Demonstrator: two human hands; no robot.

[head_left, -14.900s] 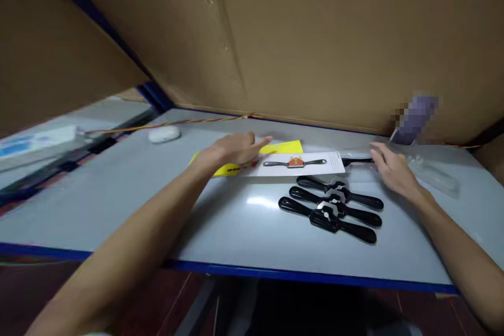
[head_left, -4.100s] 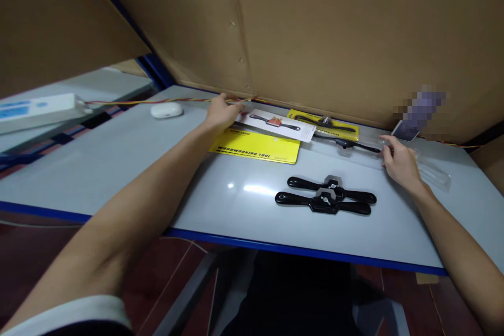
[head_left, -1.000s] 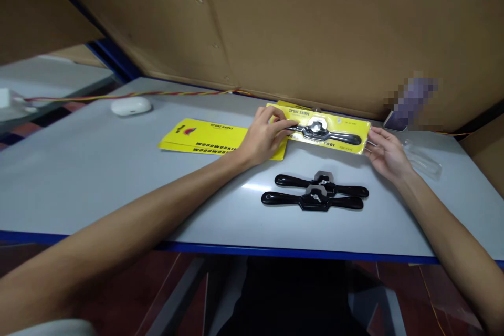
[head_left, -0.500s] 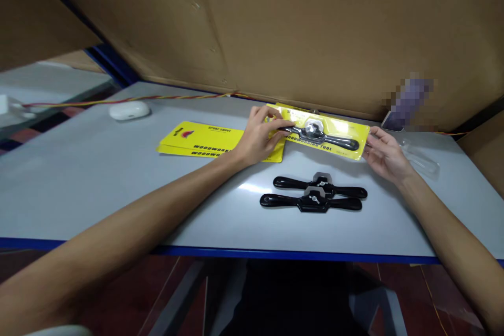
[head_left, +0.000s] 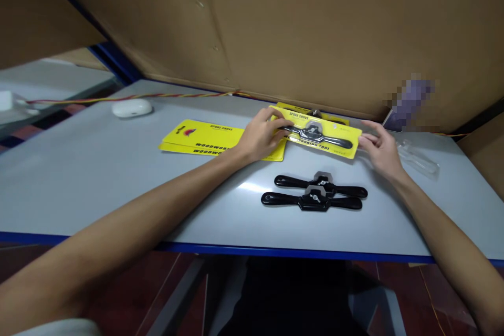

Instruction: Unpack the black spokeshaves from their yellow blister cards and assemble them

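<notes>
Since half a second ago, your right hand has shifted up to the right end of the packed spokeshave, and the card now tilts with its left end higher.

Cardboard wall stands behind the grey table.

The stack of yellow cards lies flat left of centre, partly under your left wrist.

The packed spokeshave is at the back of the table, just in front of the wall, held between both hands, with another yellow pack behind it.

- Left hand: fingers curled, thumb on top, pinching the card's left end.
- Right hand: thumb and fingertips on the right edge, other fingers loose and half open.

Two loose spokeshaves lie side by side, touching, nearer you than the pack.

Clear blister shell sits just right of your right hand.

White earbud case is far left, well apart.
</notes>
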